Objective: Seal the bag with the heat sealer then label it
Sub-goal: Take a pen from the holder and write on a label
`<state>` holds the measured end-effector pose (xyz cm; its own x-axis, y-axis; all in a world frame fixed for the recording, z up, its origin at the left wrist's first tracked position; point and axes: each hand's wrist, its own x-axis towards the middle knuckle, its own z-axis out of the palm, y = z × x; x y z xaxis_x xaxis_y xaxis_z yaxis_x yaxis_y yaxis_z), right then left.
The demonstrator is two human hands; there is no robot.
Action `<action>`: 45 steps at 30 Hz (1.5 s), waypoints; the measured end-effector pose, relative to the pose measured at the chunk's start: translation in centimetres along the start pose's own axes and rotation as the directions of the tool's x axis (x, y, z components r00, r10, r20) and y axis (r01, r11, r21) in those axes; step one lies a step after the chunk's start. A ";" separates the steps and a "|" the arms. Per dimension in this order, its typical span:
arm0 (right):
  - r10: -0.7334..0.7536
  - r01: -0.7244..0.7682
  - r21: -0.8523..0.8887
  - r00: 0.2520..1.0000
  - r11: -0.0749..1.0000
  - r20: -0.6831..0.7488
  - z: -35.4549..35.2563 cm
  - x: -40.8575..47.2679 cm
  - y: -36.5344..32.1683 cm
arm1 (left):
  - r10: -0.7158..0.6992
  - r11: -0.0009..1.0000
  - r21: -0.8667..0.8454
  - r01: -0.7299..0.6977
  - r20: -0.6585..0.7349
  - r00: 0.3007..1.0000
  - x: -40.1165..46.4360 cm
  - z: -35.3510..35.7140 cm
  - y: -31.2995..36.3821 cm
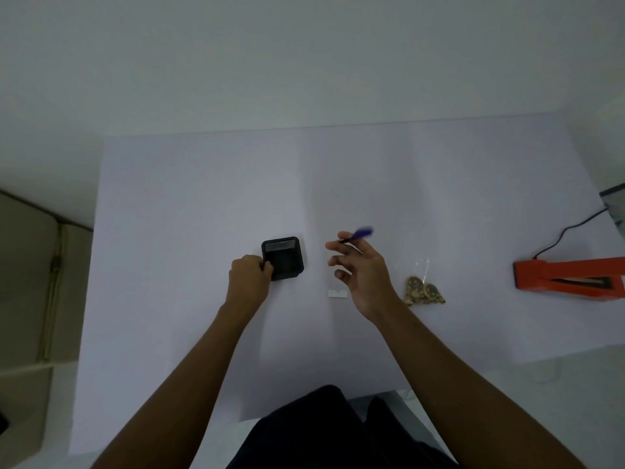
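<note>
Seen from above, a person's two bare forearms reach forward over a pale table point(169, 198). The left hand point(248, 275) is curled around the near left corner of a small black square holder point(283, 258), seemingly steadying it. The right hand point(360, 272) pinches a blue pen point(358, 234) between thumb and fingertips, its other fingers loosely spread; the pen is blurred and hangs just right of the holder, though whether it is coming out or going back cannot be told. A small white label point(338, 293) lies on the table just below that hand, close enough to write on. Just right of the right wrist lies the clear bag point(422, 287) with brown contents. The orange heat sealer point(568, 277) sits well apart to the right, its black cable point(568, 231) trailing away.
</note>
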<state>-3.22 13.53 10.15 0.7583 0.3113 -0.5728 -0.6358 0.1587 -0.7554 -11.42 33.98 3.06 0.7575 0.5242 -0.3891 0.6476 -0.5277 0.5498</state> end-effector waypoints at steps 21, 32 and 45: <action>0.123 -0.124 0.017 0.944 0.992 -0.307 3.1 -0.3 2.4 | 0.582 0.809 0.060 -0.585 0.062 0.811 -7.8 -0.3 5.8; 0.292 -0.190 0.236 0.786 0.953 -0.545 1.7 1.6 5.3 | 0.333 0.913 -0.344 -0.222 0.307 0.892 -8.6 1.8 5.6; 0.081 -0.099 -0.016 0.886 0.995 -0.457 -2.6 2.2 4.9 | 0.205 0.957 0.170 -0.235 0.176 0.963 -3.5 5.9 -2.1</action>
<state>-4.23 12.53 4.36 0.6859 -0.1393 -0.7142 -0.7057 0.1122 -0.6996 -14.94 29.30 -1.06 0.8766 0.2786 -0.3923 0.4558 -0.7419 0.4917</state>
